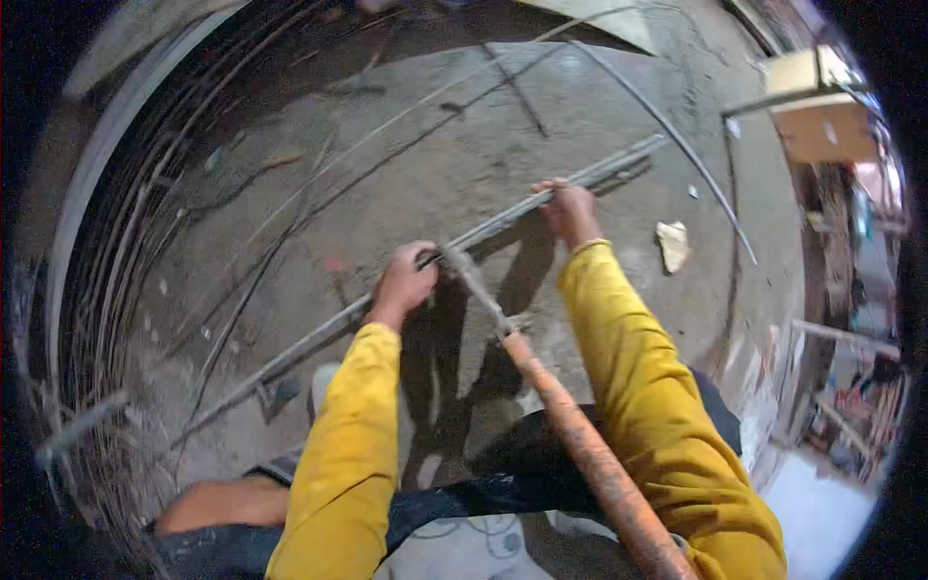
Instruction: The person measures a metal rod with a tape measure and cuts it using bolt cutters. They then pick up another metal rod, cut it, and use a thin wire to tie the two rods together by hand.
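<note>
A long grey metal bar (503,220) runs diagonally across the view, from lower left to upper right, just above the floor. My right hand (570,213) is closed around its upper right part. Further down the bar, my left hand (406,280) is closed on it, with a small dark piece by the fingers that I cannot make out. Beside my left hand, the grey metal end of a long tool with a worn orange handle (590,449) meets the bar. The handle slopes back between my forearms, and its near end is hidden at my right sleeve.
Many thin rods (121,222) lie bundled along the left. A curved grey rod (667,121) and several thin bars lie on the concrete floor (406,126). A pale fragment (672,246) is right of my right hand. Cluttered shelving (841,232) stands at far right.
</note>
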